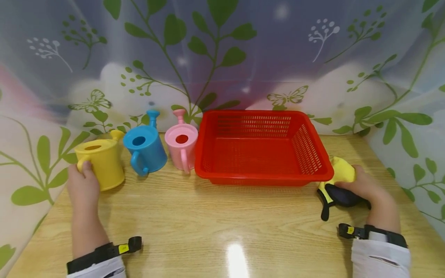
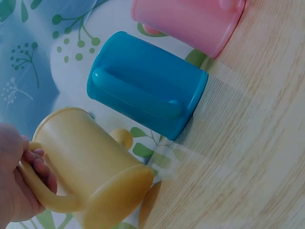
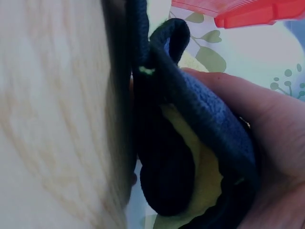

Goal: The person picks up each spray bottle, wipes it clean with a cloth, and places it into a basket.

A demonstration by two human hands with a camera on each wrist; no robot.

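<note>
My left hand [image 1: 83,183] grips the handle of a yellow watering can [image 1: 107,166] at the left of the table. In the left wrist view the fingers curl through the handle, and the can's underside shows. Beside it stand a blue watering can [image 1: 149,150] and a pink watering can [image 1: 187,150], handles toward me. At the right, my right hand [image 1: 365,185] holds a soft yellow cloth piece with black trim [image 1: 342,172], thumb on top. Up close in the right wrist view, its dark edging [image 3: 205,102] folds over a yellow inside; its kind I cannot tell.
A red plastic basket [image 1: 264,181] with slotted walls sits at the back middle, between the pink can and the cloth piece. A patterned curtain [image 1: 257,69] with leaves hangs behind and along both sides of the wooden table [image 1: 194,220].
</note>
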